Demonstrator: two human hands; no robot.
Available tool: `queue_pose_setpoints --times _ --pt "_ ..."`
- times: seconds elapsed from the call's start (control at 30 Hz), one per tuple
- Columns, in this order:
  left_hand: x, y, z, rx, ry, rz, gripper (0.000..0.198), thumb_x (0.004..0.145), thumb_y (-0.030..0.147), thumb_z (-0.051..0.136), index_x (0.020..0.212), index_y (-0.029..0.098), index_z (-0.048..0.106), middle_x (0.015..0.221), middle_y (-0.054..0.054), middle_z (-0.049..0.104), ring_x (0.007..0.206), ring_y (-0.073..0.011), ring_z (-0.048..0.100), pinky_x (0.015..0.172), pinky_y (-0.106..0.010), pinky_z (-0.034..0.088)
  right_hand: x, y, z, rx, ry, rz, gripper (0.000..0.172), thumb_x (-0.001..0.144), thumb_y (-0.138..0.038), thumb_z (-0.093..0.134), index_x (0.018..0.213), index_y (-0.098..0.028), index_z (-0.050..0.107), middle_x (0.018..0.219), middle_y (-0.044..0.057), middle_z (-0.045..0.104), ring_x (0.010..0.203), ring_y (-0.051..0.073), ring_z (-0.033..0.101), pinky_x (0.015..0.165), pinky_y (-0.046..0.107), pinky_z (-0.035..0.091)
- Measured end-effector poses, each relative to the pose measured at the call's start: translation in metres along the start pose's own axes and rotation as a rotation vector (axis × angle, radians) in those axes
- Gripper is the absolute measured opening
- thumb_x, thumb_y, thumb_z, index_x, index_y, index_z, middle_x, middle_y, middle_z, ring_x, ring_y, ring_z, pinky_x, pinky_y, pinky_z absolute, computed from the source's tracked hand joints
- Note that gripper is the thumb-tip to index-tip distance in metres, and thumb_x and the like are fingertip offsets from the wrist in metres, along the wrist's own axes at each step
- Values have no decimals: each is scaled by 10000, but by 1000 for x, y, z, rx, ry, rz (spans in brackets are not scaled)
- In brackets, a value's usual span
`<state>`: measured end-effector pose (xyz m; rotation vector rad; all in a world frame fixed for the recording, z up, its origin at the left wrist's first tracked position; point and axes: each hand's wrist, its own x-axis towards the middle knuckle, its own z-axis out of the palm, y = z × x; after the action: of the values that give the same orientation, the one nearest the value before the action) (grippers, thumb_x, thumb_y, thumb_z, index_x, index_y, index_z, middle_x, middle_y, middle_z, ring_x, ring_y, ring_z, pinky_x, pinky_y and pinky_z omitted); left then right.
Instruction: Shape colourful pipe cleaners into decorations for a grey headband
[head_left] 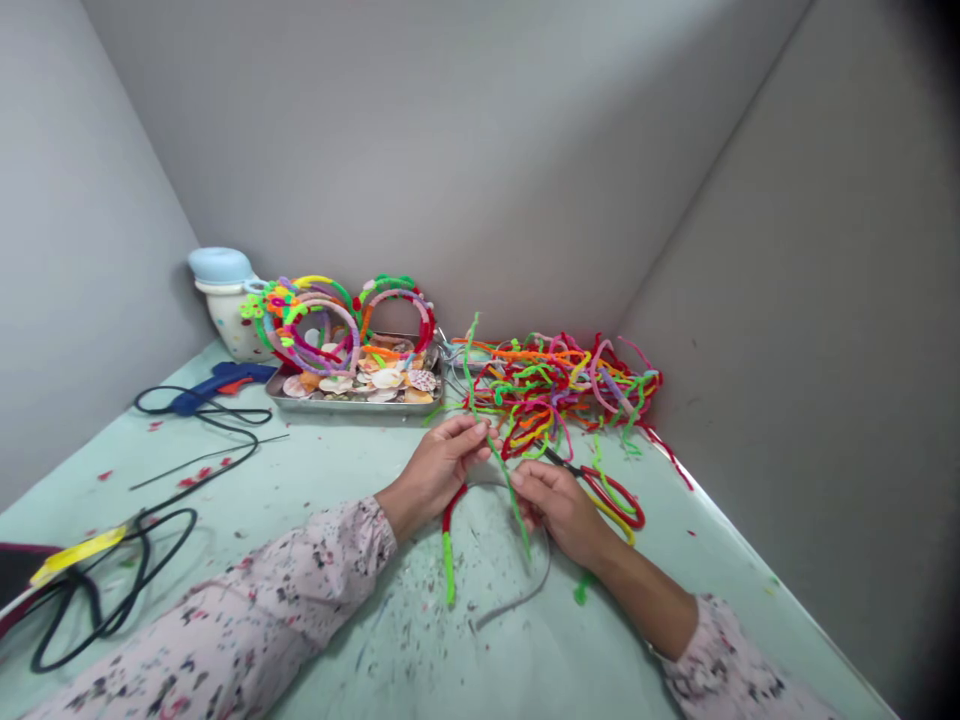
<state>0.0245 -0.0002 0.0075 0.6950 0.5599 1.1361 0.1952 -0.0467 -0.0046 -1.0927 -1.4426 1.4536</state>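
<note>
Hands meet just forward of the middle of the pale green table (315, 470), seen from the head camera. The left hand (439, 465) has thumb and fingertips pressed together, pinching a green pipe cleaner (495, 450) partway along its length. The stem rises past that pinch toward the back wall and runs down and to the right, to the right hand (559, 510). There the fingers are curled in and the thumb lies against the stem's lower stretch. Whether they also grip what lies beneath, I cannot tell.

A headband (448, 545), part wrapped in red and green and part bare grey, lies on the table between and below the two hands, and its grey arc passes under the right hand. Red-handled scissors (616, 497) lie just beyond the right hand, toward the right edge.

A tangled pile of pipe cleaners (570, 385) fills the back right corner. To its left, along the back edge, a metal tray (352, 403) holds shells, and finished headbands (337, 320) lean over it. A white jar with a blue lid (225, 300) stands in the back left corner. A blue glue gun (217, 380) lies before it, and its black cable (202, 440) trails toward the left edge.
</note>
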Motion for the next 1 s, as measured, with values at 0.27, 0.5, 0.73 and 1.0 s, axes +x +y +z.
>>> queue_pose_setpoints --times 0.27,0.5,0.73,1.0 --pt "2 0 -1 -29 32 -11 122 729 101 710 801 109 612 836 -48 654 716 -70 629 664 -133 536 -1 -7 5 -108 56 -36 370 846 -480 548 634 -181 503 498 -48 489 441 85 426 488 227 359" --pt "2 0 0 -36 57 0 122 735 138 715 795 122 610 795 -22 634 705 -67 622 643 -128 536 2 -6 8 41 59 79 357 817 -465 580 626 -171 518 502 -52 473 402 67 429 415 197 368" --pt "-1 -3 4 -110 21 -26 78 771 108 673 801 133 606 814 -14 628 714 -54 624 656 -118 544 1 -10 -3 431 -94 196 290 734 -329 679 581 -157 503 522 -45 450 390 45 374 305 147 250" --pt "-1 1 2 -104 -18 -20 124 751 94 687 835 129 603 843 -27 629 734 -64 626 668 -126 539 -2 -13 -4 425 -183 245 314 783 -379 626 587 -153 532 473 -38 455 356 55 393 310 161 265"
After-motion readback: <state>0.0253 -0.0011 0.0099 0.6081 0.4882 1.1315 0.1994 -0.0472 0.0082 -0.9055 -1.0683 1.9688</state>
